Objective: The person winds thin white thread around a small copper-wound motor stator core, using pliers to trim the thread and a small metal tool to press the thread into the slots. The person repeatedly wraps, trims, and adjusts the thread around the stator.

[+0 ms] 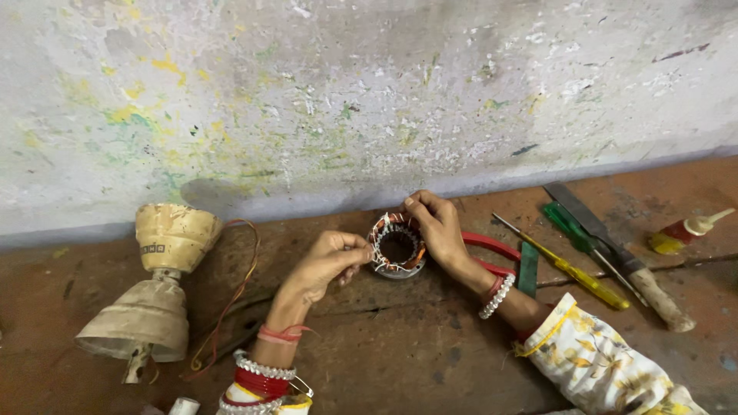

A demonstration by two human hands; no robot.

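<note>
A small round motor stator with copper windings and white threads stands on the brown floor near the wall. My right hand grips its upper right rim, fingers curled over the top. My left hand pinches a thin wire or thread at the stator's left edge. Both wrists wear bangles and beaded bracelets.
A cream fan motor housing with a cone cover and loose wires lies at the left. Red-handled pliers, a yellow screwdriver, a green screwdriver, a wooden-handled file and a small glue bottle lie at the right. The stained wall rises behind.
</note>
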